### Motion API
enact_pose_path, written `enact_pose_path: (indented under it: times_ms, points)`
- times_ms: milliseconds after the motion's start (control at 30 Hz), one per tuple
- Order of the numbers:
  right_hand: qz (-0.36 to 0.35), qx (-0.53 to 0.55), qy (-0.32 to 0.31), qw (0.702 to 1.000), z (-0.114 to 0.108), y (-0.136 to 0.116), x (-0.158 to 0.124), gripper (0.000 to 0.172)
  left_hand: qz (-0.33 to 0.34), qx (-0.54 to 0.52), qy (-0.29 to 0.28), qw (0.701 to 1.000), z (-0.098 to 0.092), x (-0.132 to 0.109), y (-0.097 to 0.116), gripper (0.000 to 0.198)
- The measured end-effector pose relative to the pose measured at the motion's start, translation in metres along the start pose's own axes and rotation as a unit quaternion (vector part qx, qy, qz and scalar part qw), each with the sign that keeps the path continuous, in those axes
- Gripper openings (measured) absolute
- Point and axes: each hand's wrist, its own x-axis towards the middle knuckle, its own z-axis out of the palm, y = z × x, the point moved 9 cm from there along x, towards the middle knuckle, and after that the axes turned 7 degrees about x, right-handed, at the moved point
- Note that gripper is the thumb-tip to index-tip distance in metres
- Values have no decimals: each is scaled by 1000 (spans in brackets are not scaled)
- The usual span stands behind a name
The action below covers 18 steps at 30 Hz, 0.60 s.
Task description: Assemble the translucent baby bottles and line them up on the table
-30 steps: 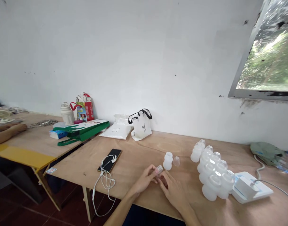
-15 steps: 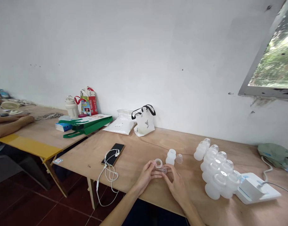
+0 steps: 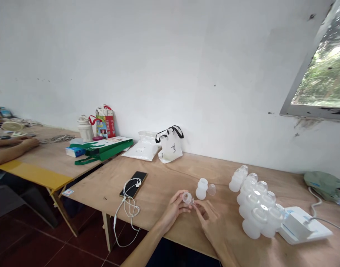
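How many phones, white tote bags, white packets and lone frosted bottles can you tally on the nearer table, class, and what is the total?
Phones: 1
White tote bags: 1
White packets: 1
Lone frosted bottles: 1
Total: 4

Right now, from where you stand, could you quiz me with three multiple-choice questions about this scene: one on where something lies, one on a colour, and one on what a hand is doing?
1. Where does the smartphone lie?
A) On the plywood table
B) On the red tile floor
C) On the farther table

2. What colour are the handles of the white bag by the wall?
A) Green
B) Red
C) Black

3. What is the left hand doing?
A) Lying flat and empty
B) Holding a small clear piece in its fingers
C) Gripping the phone

Answers:
1. A: the phone rests on the tabletop, with a white earphone cable on it.
2. C: black loops rise from the bag's top.
3. B: the piece sits at the fingertips, with the right hand close by.
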Motion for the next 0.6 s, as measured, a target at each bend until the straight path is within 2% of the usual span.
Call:
enact_pose_path:
  times_ms: [133,300,467,600]
  points:
    - [-21,-7,-21,1000,2,-5,1,20,1,50,-22,999,4,1,-4,59]
    - [-60,0,-32,998,5,-11,1,22,5,75,-36,997,4,4,-10,62]
    - [-52,0,-22,998,6,-11,1,21,-10,49,-75,996,9,6,-15,70]
    - [-16,-2,-24,1000,5,-6,1,22,-16,71,-61,996,11,3,-12,67]
